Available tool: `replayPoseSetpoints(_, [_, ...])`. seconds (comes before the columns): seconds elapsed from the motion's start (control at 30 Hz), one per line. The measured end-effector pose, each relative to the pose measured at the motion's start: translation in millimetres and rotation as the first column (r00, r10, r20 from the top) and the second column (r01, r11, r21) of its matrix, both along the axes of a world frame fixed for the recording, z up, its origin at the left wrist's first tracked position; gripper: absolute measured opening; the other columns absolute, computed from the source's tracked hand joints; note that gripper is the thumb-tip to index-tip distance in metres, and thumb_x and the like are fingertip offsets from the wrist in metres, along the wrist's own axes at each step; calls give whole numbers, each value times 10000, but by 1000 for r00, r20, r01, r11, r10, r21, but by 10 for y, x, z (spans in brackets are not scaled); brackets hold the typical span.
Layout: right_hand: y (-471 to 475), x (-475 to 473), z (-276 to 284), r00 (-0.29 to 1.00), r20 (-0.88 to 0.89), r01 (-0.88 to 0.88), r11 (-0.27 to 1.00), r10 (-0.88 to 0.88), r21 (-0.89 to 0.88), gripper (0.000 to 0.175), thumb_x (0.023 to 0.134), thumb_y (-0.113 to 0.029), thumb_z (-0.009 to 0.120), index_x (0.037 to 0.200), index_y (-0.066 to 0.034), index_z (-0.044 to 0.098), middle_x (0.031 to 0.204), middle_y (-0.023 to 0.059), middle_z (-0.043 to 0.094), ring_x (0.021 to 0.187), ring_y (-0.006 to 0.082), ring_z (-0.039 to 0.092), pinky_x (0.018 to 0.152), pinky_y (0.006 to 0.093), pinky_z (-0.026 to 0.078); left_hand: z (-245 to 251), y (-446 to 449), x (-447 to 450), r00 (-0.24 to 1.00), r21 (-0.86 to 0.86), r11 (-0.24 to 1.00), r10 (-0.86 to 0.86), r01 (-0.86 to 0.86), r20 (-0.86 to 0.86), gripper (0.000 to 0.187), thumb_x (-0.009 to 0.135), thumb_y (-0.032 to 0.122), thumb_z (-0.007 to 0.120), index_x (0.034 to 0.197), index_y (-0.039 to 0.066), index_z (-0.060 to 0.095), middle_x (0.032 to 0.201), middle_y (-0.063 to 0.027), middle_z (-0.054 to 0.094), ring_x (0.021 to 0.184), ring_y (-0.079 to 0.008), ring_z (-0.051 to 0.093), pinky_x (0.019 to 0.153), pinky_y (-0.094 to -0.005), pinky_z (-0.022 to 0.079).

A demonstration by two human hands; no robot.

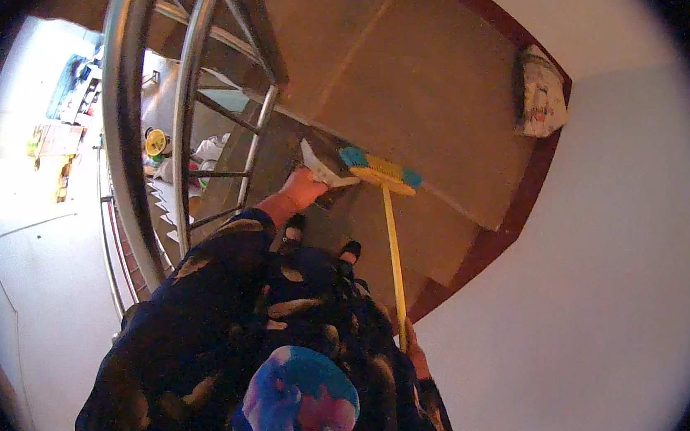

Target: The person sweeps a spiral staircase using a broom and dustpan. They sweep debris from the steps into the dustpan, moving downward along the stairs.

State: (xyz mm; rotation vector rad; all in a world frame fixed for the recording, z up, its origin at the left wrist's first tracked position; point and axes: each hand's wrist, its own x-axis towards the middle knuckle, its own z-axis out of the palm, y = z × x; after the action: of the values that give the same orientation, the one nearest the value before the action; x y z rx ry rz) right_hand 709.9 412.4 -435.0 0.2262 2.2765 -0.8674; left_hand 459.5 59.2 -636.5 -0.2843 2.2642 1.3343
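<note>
My left hand point(304, 188) reaches down and grips the edge of what looks like a white dustpan point(323, 171), held low by a stair edge. Part of the pan's inside is dark and hard to make out. Against its right side lies the broom head point(385, 177), which has a yellow block with blue-green and yellow bristles. The yellow broom handle point(396, 251) slants down towards me. Low on my right, my right hand point(416, 354) is closed around that handle, partly hidden by my sleeve.
A metal stair railing point(191, 76) runs along my left, with a bright lower room beyond it. Brown tiled landing point(419, 92) spreads ahead, bordered by maroon skirting point(525, 189) and a white wall point(615, 254). A whitish printed sack point(543, 94) lies in the far right corner.
</note>
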Motion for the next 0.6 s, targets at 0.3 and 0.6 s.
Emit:
replayPoseSetpoints(0.3, [-243,-1146,321,994,-85,75,995,-69,70,718,821,-29,521,1423,-206,172,1155,266,531,1052,383,544,847,398,467,139,27,418,998,90,994,58,-55,-31,325,673,249,646,835,-32,617,743,-206,617,712,-354,611,620,-428,459])
replayPoseSetpoints(0.6, [-544,-2166,-617,927,170,-366,905,334,219,728,825,-64,494,1429,-222,119,1097,277,537,968,399,556,834,428,443,234,-67,721,988,74,991,100,-109,114,378,639,248,663,873,-44,609,848,-232,621,837,-367,608,716,-422,470])
